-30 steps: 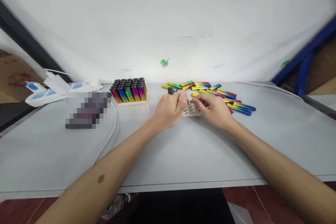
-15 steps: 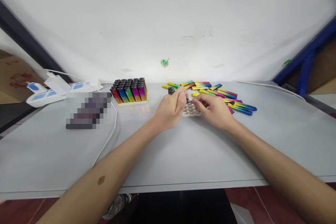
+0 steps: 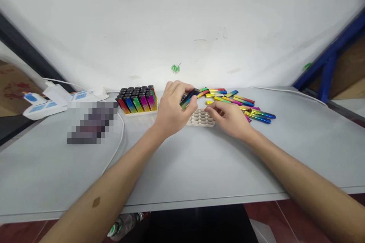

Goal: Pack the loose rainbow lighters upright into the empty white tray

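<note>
Grips in left hand [image 3: 174, 109] tilted, black-capped, blue-green shiny lighter [image 3: 187, 101] by far left corner of white honeycomb tray [image 3: 200, 118]. Has right hand [image 3: 230, 120] curled at tray's right edge; cannot confirm grip. Judged as loading; calls next for righting lighter over cell.

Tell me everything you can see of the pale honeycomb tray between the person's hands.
The honeycomb tray is off-white, apparently plastic, with rows of rounded cells open at the top and a low front wall. It lies flat on the grey table. The left hand, holding a lighter, blocks the view of its left part. The right hand has its fingertips at the far right corner, seemingly touching it.
</note>
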Demonstrator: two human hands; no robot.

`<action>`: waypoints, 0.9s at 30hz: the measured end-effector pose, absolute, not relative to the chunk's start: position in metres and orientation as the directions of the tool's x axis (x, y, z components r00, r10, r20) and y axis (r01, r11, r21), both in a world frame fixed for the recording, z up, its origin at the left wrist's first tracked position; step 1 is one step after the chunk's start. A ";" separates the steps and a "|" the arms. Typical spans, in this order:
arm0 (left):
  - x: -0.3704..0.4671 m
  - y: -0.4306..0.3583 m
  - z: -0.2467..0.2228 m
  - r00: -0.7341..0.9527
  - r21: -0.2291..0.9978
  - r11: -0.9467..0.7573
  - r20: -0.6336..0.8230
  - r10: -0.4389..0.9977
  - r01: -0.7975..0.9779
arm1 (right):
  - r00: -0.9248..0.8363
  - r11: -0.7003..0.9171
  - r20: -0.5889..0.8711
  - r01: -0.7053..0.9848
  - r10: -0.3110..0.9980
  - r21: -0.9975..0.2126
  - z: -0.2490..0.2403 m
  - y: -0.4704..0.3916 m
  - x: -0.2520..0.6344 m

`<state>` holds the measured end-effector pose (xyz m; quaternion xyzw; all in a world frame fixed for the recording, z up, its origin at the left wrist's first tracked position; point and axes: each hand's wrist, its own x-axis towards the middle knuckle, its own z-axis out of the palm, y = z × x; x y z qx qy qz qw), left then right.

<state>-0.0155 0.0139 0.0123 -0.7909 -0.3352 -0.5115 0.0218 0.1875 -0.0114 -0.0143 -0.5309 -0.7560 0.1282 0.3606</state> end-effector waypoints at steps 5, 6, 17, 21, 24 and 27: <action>-0.033 0.012 0.025 0.412 0.350 -0.756 0.674 0.614 0.554 | -0.194 0.404 0.393 0.714 0.899 -0.572 -0.015 -0.010 0.189; -0.038 0.013 0.025 0.443 0.348 -0.745 0.634 0.634 0.570 | -0.204 0.402 0.381 0.719 0.902 -0.567 -0.015 -0.010 0.189; -0.050 0.017 0.013 0.537 0.230 -0.744 0.564 0.627 0.627 | -0.253 0.390 0.315 0.760 0.915 -0.520 -0.015 -0.009 0.190; -0.053 0.017 0.014 0.554 0.179 -0.752 0.573 0.603 0.634 | -0.253 0.387 0.312 0.768 0.916 -0.511 -0.014 -0.009 0.191; -0.054 0.018 0.015 0.564 0.148 -0.761 0.586 0.582 0.632 | -0.255 0.389 0.313 0.765 0.915 -0.513 -0.015 -0.010 0.191; -0.055 0.019 0.016 0.560 0.133 -0.753 0.589 0.583 0.645 | -0.258 0.390 0.309 0.758 0.915 -0.523 -0.015 -0.009 0.192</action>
